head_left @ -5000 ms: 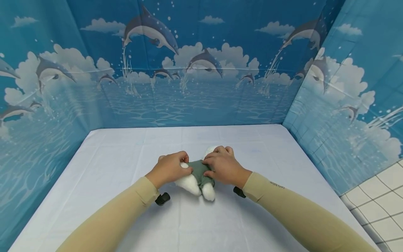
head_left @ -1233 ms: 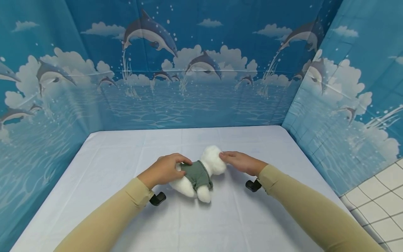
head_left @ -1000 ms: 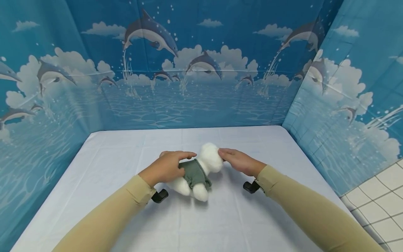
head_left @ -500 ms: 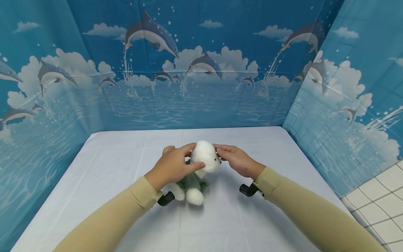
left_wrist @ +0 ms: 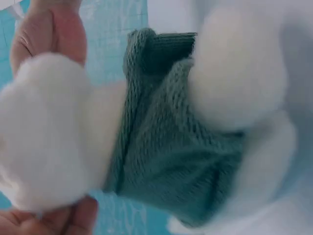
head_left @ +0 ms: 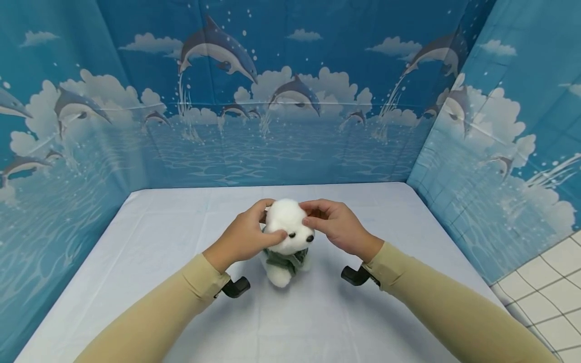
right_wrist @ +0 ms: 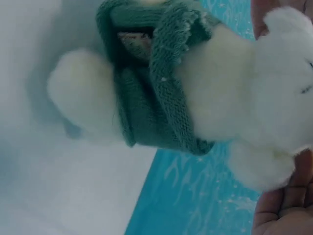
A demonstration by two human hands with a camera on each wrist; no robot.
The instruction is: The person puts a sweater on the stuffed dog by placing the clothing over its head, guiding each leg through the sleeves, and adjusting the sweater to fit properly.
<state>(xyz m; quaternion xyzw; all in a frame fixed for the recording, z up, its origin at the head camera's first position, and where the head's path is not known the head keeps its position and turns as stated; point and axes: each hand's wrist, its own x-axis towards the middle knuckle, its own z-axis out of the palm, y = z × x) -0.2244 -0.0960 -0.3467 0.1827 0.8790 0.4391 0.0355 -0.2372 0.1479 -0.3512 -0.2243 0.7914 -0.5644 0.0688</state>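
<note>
Now the white fluffy toy [head_left: 283,217] shows its face to the person. Five seconds ago it lay with its back up, and both hands were on its green sweater [left_wrist: 168,142]. Half a second ago its face still pointed off toward the right hand [head_left: 338,227]. Since then the head has turned round, and one black eye and the black nose show well.

The toy is between the two hands, with its head held on both sides. The left hand [head_left: 245,234] grips one side, its thumb on the cheek by the eye and its other fingers going round behind. The right hand holds the other side, with its thumb and bent fingers at the edge of the head. The nose is nearer the right hand. The sweater and paws hang below both hands, close to the white counter [head_left: 308,322]. I can't tell if the paws press on it.

Some finger ends are hidden behind the fluffy head. In both wrist views the hands are cut off at the edges and the toy is a bit blurry. Something small and pale peeks out of the sweater, too fuzzy to name.
</note>
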